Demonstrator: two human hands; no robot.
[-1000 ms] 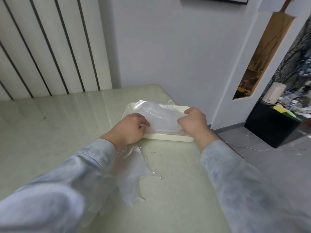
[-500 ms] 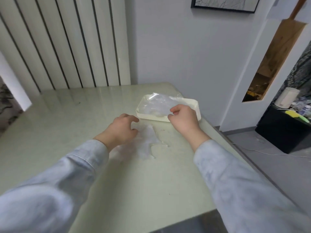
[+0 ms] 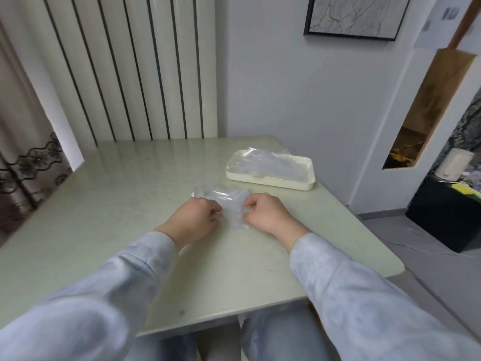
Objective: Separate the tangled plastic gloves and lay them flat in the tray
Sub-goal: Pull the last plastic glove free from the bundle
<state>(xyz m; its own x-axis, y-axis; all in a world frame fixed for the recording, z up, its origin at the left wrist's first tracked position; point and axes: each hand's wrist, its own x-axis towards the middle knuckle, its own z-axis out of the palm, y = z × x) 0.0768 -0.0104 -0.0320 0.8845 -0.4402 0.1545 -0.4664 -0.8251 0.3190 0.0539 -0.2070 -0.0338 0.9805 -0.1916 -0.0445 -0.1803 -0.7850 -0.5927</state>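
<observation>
A clear plastic glove (image 3: 226, 198) lies crumpled on the pale green table (image 3: 130, 194), between my two hands. My left hand (image 3: 194, 220) grips its left edge with curled fingers. My right hand (image 3: 265, 213) pinches its right edge. Farther back on the right stands a cream rectangular tray (image 3: 270, 178), and clear plastic gloves (image 3: 270, 164) lie spread inside it, with a bit of film sticking up over the far rim.
The table's right edge runs diagonally close behind the tray, and its near edge is just above my knees. A white wall and a ribbed panel stand behind the table. A black cabinet (image 3: 447, 217) sits on the floor at right.
Both hands left the tray and came back toward me. They now hold the loose glove on the table, lifted and bunched between them. The camera view has tilted up.
</observation>
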